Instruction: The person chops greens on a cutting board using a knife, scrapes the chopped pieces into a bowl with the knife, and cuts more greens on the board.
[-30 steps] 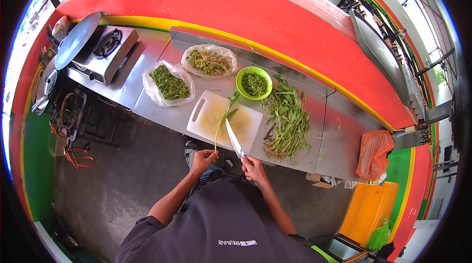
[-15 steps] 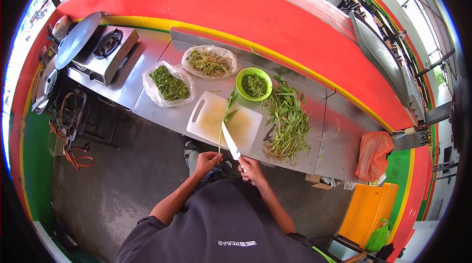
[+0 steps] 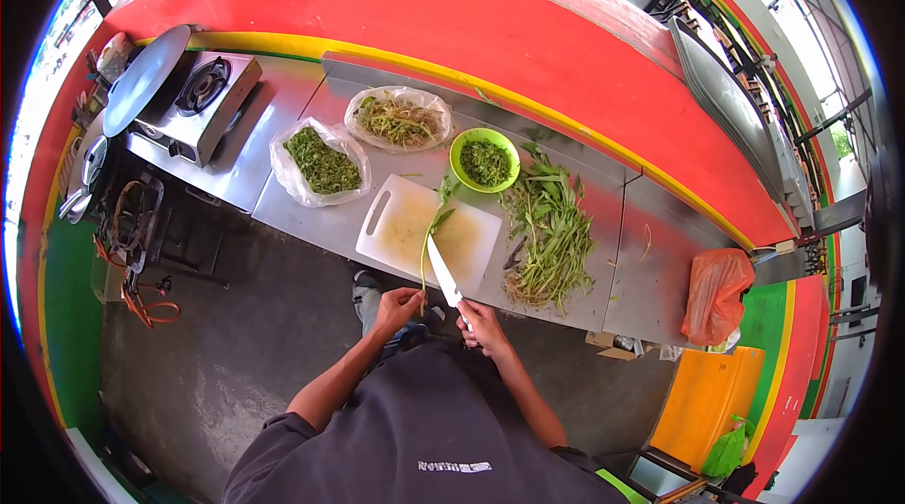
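My left hand (image 3: 400,306) pinches the lower end of a long green leafy stem (image 3: 435,221), which reaches up over the white cutting board (image 3: 377,245). In my right hand (image 3: 483,327) is the handle of a kitchen knife (image 3: 443,274); its blade points up and left, with the tip beside the stem. Whether the blade touches the stem I cannot tell. Beyond the board stands a lime-green bowl (image 3: 456,170) of chopped greens. A heap of uncut leafy stems (image 3: 551,231) lies right of the board.
Left of the bowl are a plastic bag of chopped greens (image 3: 322,163) and a bag of rooty trimmings (image 3: 398,119). A gas stove (image 3: 201,108) with a large round pan lid (image 3: 146,80) stands at far left. An orange plastic bag (image 3: 716,292) sits at the right end. A red wall (image 3: 424,4) backs the steel counter.
Both hands, the stem and the knife keep nearly the same place. The whole view has shifted very slightly, and the stem's leafy top sits a little differently.
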Demonstrator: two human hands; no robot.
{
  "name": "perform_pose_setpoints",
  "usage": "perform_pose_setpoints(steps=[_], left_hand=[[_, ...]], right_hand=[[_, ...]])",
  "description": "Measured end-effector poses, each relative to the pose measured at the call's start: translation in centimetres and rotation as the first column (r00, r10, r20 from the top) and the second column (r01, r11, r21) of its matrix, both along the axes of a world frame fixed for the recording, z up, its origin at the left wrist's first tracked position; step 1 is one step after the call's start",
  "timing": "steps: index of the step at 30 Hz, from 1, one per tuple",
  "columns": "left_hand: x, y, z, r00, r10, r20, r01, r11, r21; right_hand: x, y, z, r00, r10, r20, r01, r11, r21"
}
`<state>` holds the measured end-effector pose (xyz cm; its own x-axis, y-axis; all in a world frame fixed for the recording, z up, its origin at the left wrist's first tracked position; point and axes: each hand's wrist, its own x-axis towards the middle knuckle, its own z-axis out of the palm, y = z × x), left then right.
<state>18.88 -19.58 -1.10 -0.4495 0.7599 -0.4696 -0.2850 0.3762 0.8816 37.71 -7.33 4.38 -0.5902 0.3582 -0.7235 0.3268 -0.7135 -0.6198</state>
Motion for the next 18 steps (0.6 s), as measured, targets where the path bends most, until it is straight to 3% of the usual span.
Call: perform_pose_setpoints(steps=[5, 10, 13, 18], left_hand=[[-0.5, 2.0, -1.4, 0.996, 0.086, 0.035, -0.089, 0.992, 0.09], [-1.2, 4.1, -2.0, 0.993, 0.111, -0.023, -0.111, 0.994, 0.01], [-1.1, 4.6, -2.8, 0.992, 0.129, -0.004, -0.129, 0.992, -0.015], [-1.1, 4.4, -2.6, 0.987, 0.15, 0.061, -0.151, 0.988, 0.014]], right_hand=[[0.0, 0.0, 0.0, 1.0, -0.004, -0.005, 0.004, 1.0, -0.023], [-0.3, 0.0, 0.6, 1.0, 0.006, 0.024, -0.006, 1.0, -0.019], [-0.5, 0.0, 0.7, 0.999, 0.013, 0.046, -0.014, 1.0, 0.027], [-0.7, -0.2, 0.7, 0.991, 0.073, 0.11, -0.099, 0.962, 0.255]])
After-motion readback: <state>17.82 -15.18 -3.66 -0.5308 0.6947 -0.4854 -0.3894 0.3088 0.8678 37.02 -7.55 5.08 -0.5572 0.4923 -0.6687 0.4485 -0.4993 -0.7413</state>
